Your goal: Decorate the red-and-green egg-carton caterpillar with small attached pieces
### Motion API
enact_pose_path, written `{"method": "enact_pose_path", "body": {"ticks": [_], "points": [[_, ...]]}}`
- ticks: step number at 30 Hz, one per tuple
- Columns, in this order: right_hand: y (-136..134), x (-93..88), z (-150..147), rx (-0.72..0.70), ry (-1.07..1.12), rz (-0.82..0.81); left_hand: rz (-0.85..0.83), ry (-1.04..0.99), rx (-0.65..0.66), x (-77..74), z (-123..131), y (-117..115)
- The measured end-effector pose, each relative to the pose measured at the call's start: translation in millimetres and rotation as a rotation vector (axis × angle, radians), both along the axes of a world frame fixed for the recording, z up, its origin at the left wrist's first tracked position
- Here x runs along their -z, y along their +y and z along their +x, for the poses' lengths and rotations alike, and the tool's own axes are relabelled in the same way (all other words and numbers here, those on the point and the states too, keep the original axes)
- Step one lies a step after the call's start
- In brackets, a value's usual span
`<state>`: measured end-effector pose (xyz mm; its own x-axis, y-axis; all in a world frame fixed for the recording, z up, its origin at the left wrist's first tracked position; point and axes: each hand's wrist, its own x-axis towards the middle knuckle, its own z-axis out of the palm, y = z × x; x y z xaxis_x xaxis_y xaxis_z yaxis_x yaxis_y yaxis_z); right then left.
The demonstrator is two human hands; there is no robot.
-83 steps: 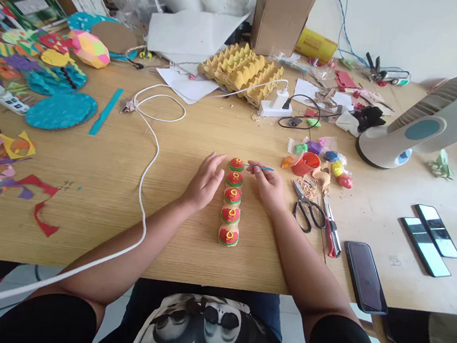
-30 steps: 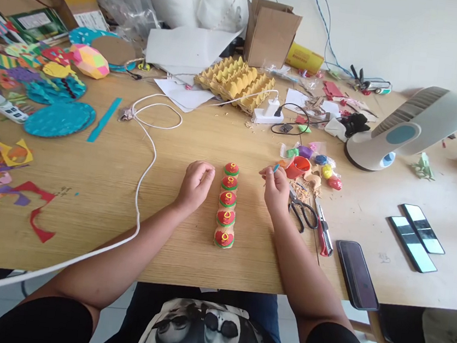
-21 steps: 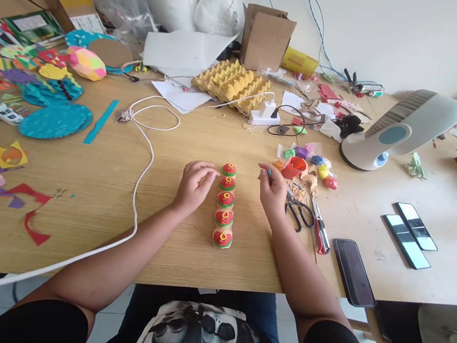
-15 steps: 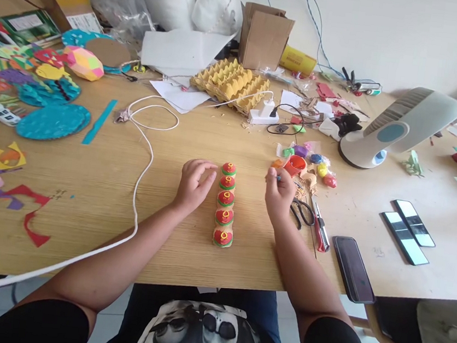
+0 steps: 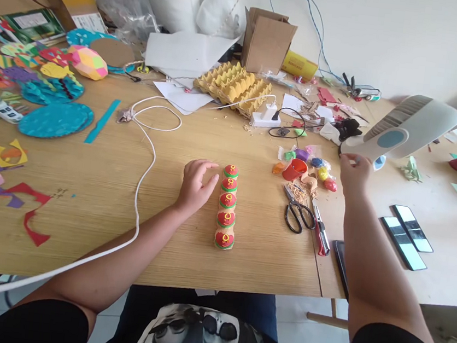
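Note:
A strip of several egg-carton-like bumps (image 5: pixel 228 200), topped in red and green clay with yellow rings, lies lengthwise on the table in front of me. Just left of its far end rests my left hand (image 5: pixel 197 185), open, fingers curved and thumb apart, holding nothing. Far to the right, my right hand (image 5: pixel 354 172) is pinched closed in front of the base of a white fan (image 5: pixel 384 142). A tiny bluish bit shows at its fingertips, too small to name. Between the strip and my right arm stands a red cup (image 5: pixel 294 169), beside bagged coloured clay lumps (image 5: pixel 322 173).
Black-handled scissors (image 5: pixel 298 212) and a red utility knife (image 5: pixel 320 231) lie right of the strip. Phones (image 5: pixel 404 241) are farther right. A white cable (image 5: pixel 140 178) crosses on the left, near paper scraps (image 5: pixel 8 179). Behind sit a yellow egg tray (image 5: pixel 233 87) and power strip (image 5: pixel 265 120).
My right hand has swung right and away from me, from beside the red cup to the fan's base, uncovering the scissors. My left hand and the clay-topped strip stay in place.

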<state>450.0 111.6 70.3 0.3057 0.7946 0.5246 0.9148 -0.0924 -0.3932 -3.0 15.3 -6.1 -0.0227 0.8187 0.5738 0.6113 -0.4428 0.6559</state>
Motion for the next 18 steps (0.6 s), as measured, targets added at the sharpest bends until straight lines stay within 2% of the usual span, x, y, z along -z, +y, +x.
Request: {"method": "enact_pose_path", "body": {"ticks": [4,7,13,18], "points": [[35.5,-4.6,-16.3,0.076,-0.052,-0.390,-0.007,-0.004,0.014,-1.1,-0.1,-0.3],[61.9,-5.5,-34.3,0.133,-0.141,-0.550,-0.020,-0.003,0.010,-2.7,-0.2,-0.9],[105.3,-2.7,-47.5,0.210,-0.173,-0.613,-0.051,0.019,-0.004,-6.2,0.1,-1.8],[121.2,5.9,-40.2,0.273,-0.152,-0.626,-0.062,0.020,0.002,-7.5,0.1,-2.5]]}}
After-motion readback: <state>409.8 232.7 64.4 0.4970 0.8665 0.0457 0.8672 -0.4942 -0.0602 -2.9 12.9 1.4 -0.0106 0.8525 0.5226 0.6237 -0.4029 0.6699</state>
